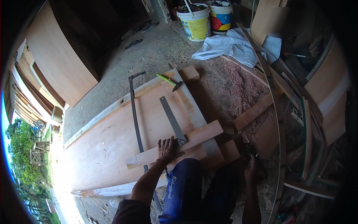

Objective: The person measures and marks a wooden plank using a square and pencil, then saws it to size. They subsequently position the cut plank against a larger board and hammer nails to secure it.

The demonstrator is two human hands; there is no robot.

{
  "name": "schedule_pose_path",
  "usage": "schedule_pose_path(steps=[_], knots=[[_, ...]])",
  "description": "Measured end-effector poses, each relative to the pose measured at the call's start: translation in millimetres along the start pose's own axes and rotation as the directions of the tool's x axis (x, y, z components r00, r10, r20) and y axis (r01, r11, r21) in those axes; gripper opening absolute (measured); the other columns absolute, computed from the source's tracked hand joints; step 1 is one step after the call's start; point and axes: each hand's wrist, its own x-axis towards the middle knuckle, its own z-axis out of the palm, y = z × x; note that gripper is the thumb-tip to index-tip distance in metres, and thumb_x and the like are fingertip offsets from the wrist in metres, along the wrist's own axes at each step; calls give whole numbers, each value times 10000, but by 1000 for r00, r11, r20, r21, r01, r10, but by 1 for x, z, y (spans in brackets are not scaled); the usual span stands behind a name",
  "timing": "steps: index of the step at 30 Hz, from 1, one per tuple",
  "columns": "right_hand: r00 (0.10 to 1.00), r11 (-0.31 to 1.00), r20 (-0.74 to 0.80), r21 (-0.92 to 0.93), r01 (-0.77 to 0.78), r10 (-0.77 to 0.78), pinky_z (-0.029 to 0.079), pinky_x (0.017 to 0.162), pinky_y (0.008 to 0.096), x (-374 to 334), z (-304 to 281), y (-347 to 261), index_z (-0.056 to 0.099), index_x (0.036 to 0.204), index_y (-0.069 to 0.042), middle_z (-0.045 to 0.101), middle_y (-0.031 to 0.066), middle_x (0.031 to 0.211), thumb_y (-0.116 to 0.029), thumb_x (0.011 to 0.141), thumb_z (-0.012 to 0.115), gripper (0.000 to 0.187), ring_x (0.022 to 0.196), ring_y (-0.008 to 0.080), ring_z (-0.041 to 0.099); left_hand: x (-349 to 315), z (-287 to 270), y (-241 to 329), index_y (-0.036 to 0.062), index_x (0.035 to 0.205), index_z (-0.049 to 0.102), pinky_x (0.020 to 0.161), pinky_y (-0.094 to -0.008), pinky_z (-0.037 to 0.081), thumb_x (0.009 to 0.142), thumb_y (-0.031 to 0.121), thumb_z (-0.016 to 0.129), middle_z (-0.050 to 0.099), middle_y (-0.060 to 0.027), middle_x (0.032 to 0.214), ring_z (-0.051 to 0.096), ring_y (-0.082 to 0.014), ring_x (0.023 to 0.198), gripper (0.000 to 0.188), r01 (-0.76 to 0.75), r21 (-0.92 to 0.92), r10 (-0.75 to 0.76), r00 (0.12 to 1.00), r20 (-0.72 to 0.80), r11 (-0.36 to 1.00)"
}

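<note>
My left hand [166, 150] presses on a pale wooden plank [203, 133], its fingers curled over the far edge. Just right of those fingers, a metal square [170, 115] has its base against the plank, and its blade points away from me. Both lie across a large framed wooden panel [112, 143] on the floor. A long dark bar clamp [134, 112] spans the panel and passes under the plank. Low on the right, my right hand [253, 171] is closed in deep shadow around something dark that I cannot make out.
A hammer [166, 79] with a yellow-green handle rests on the panel's far corner. Beyond stand two buckets [195, 24], near a white sack [227, 46]. Wood shavings [242, 86] and long strips [274, 112] cover the right side. A plywood sheet [59, 56] leans at left.
</note>
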Motion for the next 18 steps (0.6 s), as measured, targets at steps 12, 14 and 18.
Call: schedule_pose_path(steps=[12, 14, 18], knots=[[809, 863, 345, 361, 353, -475, 523, 766, 480, 366, 226, -360, 601, 1173, -94, 678, 164, 1009, -117, 904, 609, 270, 915, 338, 671, -13, 7, -10, 76, 1417, 426, 967, -534, 365, 743, 612, 756, 584, -115, 1226, 559, -317, 1155, 923, 85, -118, -81, 996, 41, 989], [796, 806, 233, 380, 454, -559, 541, 792, 474, 387, 285, -396, 602, 1178, -77, 681, 163, 1030, -87, 902, 582, 277, 909, 349, 671, -15, -1, -11, 67, 1411, 433, 947, -526, 386, 760, 569, 749, 588, -117, 1220, 579, -317, 1126, 881, 124, -123, -114, 989, 90, 985], [916, 914, 191, 278, 294, -353, 556, 808, 492, 431, 391, -328, 613, 1160, -31, 683, 192, 1034, -51, 880, 579, 284, 946, 397, 677, 19, 1, 2, 33, 1433, 437, 1005, -496, 395, 736, 622, 750, 575, -144, 1298, 555, -316, 1195, 965, -7, -176, 26, 994, 108, 984]])
